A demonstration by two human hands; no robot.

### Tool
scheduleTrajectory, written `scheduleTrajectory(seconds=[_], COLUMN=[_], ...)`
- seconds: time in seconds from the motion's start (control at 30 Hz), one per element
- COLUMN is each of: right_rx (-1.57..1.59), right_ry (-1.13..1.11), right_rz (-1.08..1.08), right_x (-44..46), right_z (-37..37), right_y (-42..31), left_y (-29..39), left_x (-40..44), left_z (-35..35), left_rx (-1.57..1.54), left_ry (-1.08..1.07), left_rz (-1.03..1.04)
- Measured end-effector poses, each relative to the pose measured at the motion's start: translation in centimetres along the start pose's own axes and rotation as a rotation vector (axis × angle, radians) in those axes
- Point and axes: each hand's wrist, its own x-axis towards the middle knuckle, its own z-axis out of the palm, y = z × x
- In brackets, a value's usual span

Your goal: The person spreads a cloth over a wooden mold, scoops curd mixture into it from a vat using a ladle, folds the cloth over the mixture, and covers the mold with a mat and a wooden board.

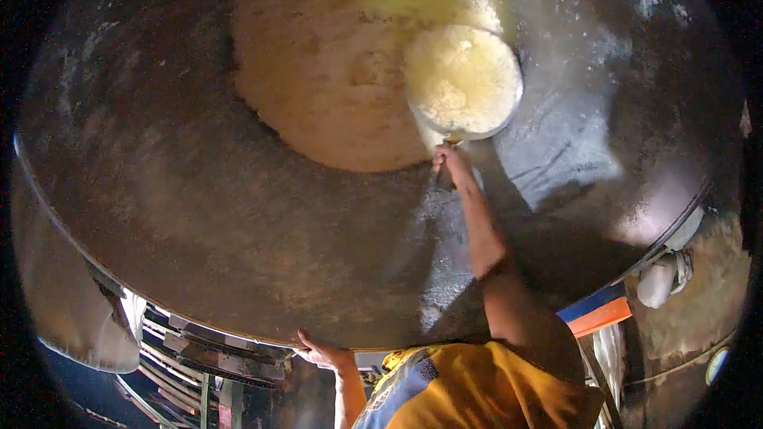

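Basin (238,254), dark, white-streaked, in dim room (683,334); right grip (455,164) wrapped around pan handle (452,141), left grip (324,353) at rim (270,342), closure unclear.

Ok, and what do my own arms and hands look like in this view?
Both the left hand and right hand are bare, with no gloves visible. The forearms are uncovered too. The shirt is orange-yellow with a blue-grey panel at the front; its sleeve length is hard to tell.

Head-worn view looks forward, down into vessel (262,246).
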Motion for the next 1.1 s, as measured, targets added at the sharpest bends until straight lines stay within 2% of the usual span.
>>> scheduleTrajectory(seconds=[0.03,0.17,0.33,0.47,0.57,0.6,0.63,0.67,0.73,0.8,0.87,0.9,0.93,1.0,1.03,1.1], right_rx=[0.012,-0.164,-0.406,-0.617,-0.868,-0.935,-1.003,-1.071,-1.226,-1.338,-1.417,-1.521,-1.635,-1.794,-1.898,-2.030], right_ry=[0.019,0.033,-0.086,-0.155,-0.235,-0.267,-0.297,-0.324,-0.442,-0.538,-0.643,-0.625,-0.600,-0.742,-0.763,-0.788], right_rz=[-0.028,-0.177,-0.376,-0.518,-0.616,-0.612,-0.609,-0.608,-0.586,-0.494,-0.382,-0.358,-0.322,-0.203,-0.165,-0.042], right_x=[-1.0,-2.8,-7.8,-13.9,-19.3,-21.1,-23.0,-24.9,-28.8,-32.2,-34.3,-35.5,-36.7,-39.0,-39.1,-39.7], right_z=[-0.2,1.4,5.6,10.7,14.7,15.7,16.4,17.0,18.0,18.2,18.1,18.3,18.1,17.3,16.2,14.5], right_y=[-1.1,-9.2,-16.0,-18.9,-19.3,-18.9,-18.3,-17.5,-15.3,-12.3,-8.8,-6.6,-4.1,0.7,3.1,8.0], left_y=[1.5,0.8,-0.4,-3.5,-2.5,-2.8,-5.8,-6.6,-8.3,-12.1,-14.9,-17.6,-20.1,-24.8,-27.5,-32.4], left_x=[-1.2,-3.2,-2.5,-1.2,-3.2,-3.9,-3.7,-3.8,-4.1,-3.9,-5.4,-5.4,-6.3,-7.9,-9.3,-11.2], left_z=[0.2,0.8,2.6,4.1,5.4,5.2,5.5,5.6,5.2,4.9,3.5,3.4,2.6,1.1,0.2,0.5], left_rx=[-0.023,-0.134,-0.244,-0.438,-0.693,-0.774,-0.698,-0.831,-0.875,-0.855,-0.856,-0.825,-0.918,-1.120,-1.260,-1.617], left_ry=[-0.045,-0.073,-0.173,-0.308,-0.326,-0.329,-0.342,-0.255,-0.171,-0.058,0.112,0.196,0.249,0.351,0.384,0.581], left_rz=[-0.053,0.015,0.002,0.066,-0.048,-0.067,0.074,-0.049,-0.064,0.030,0.039,0.016,-0.093,-0.298,-0.365,-0.412])
